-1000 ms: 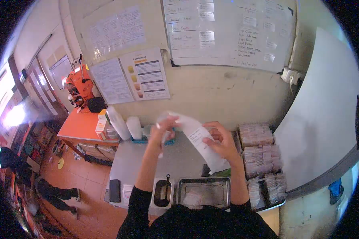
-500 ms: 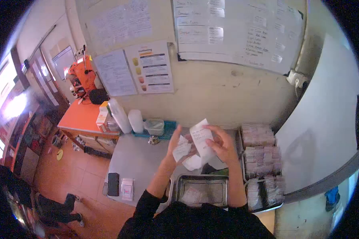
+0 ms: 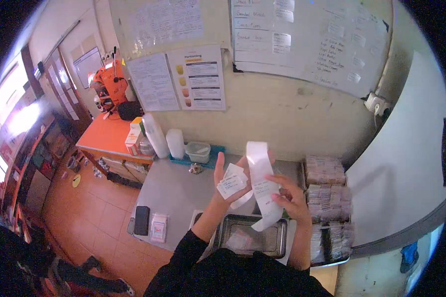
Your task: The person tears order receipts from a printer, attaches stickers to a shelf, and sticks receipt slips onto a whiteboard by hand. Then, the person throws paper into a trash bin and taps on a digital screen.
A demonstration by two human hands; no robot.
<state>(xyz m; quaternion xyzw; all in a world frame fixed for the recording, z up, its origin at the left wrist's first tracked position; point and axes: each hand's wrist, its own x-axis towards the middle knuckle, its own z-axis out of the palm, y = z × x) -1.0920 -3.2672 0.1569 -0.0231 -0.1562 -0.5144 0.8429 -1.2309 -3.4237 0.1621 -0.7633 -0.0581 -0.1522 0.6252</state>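
Note:
Several small printed labels lie fanned across the palm of my left hand, which holds them with its thumb pointing up. My right hand pinches a long white paper strip by its right edge, between thumb and fingers. Printed lines show on the strip; its top end curls over near my left fingertips and its lower end hangs down. Below both hands stands a metal tray with a few clear packets inside.
Trays of stacked packets line the counter's right side. A dark phone and a pink-and-white packet lie at the left edge. Behind stand a blue tray, a plastic tub and stacked cups. Another person's leg shows lower left.
The long strip now hangs lower and more unrolled, with my right hand farther down and to the right. The labels in my left hand are fanned more clearly. The camera view has shifted slightly.

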